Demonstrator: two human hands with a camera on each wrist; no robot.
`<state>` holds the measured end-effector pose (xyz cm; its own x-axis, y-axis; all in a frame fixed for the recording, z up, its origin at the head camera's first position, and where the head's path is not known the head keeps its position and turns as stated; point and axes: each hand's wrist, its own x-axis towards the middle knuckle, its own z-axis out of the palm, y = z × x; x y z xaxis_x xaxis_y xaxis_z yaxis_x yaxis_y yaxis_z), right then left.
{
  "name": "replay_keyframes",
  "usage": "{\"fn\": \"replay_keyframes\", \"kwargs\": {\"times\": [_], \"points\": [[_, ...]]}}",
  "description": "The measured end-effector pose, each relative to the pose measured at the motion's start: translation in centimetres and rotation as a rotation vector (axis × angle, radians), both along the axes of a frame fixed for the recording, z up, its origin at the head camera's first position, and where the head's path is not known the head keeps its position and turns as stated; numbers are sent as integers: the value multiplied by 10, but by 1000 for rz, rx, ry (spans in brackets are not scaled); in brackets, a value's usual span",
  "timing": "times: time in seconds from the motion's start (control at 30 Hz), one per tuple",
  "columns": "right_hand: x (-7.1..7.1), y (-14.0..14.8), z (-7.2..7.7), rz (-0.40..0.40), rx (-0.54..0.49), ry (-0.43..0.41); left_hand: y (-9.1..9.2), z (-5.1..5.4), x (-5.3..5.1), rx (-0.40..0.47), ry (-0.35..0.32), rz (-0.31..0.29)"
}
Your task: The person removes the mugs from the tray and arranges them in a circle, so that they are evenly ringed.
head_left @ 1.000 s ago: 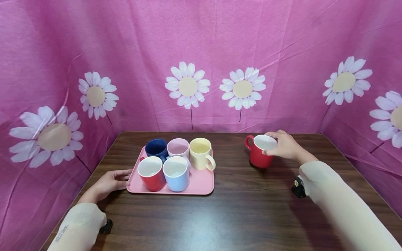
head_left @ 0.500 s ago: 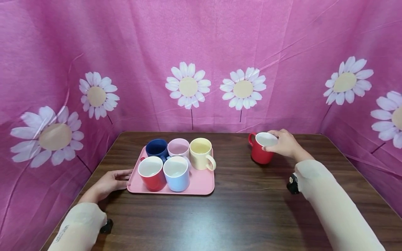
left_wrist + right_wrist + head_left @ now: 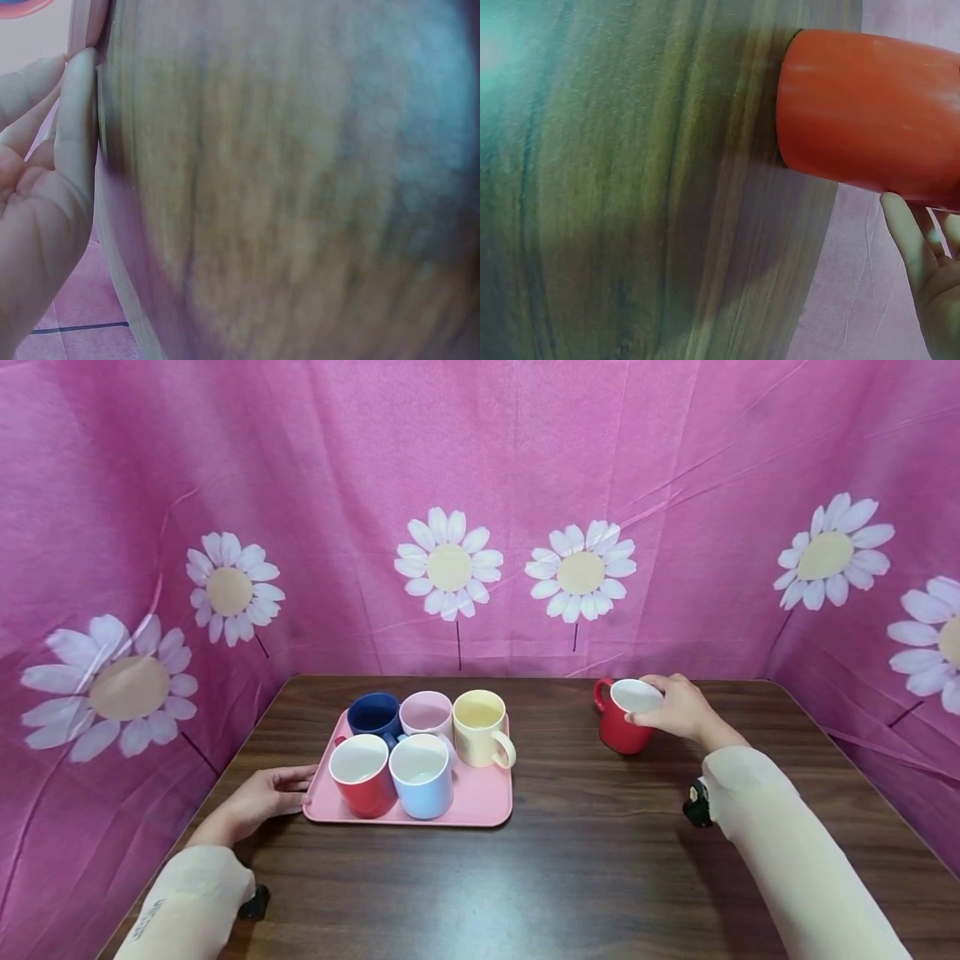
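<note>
At the table's right side, my right hand [image 3: 681,710] grips a red mug [image 3: 617,735] with a white inside, thumb on its near side and fingers at the far rim. The mug is upright, its handle pointing left; in the right wrist view its base [image 3: 791,97] appears to meet the table. My left hand [image 3: 258,797] touches the left rim of a pink tray [image 3: 480,797] with nearly straight fingers. On the tray stand a second red mug [image 3: 369,797], a light blue mug [image 3: 423,793], a navy mug [image 3: 375,714], a lilac mug [image 3: 426,710] and a cream mug [image 3: 476,739].
The dark wooden table [image 3: 465,877] has a bare stretch between the tray and the held mug. A pink curtain [image 3: 517,460] printed with white daisies hangs behind it and along both sides. The cream mug's handle [image 3: 505,749] juts past the tray's right edge.
My right hand and the red mug have shifted slightly right and toward the back, then settled a little lower. My left hand, the tray and its mugs have stayed in place.
</note>
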<state>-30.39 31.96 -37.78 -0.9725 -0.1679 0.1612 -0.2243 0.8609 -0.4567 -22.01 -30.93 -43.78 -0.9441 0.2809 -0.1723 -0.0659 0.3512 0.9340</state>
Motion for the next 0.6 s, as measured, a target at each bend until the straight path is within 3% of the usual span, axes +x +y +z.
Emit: {"fn": "replay_keyframes", "kwargs": {"times": [0.4,0.6], "points": [[12,-1,6,41,-108,-94,-1,-1,0,3,8,-5],[26,-12,8,-52,-199,-10,1,0,0,-15,2,15]]}}
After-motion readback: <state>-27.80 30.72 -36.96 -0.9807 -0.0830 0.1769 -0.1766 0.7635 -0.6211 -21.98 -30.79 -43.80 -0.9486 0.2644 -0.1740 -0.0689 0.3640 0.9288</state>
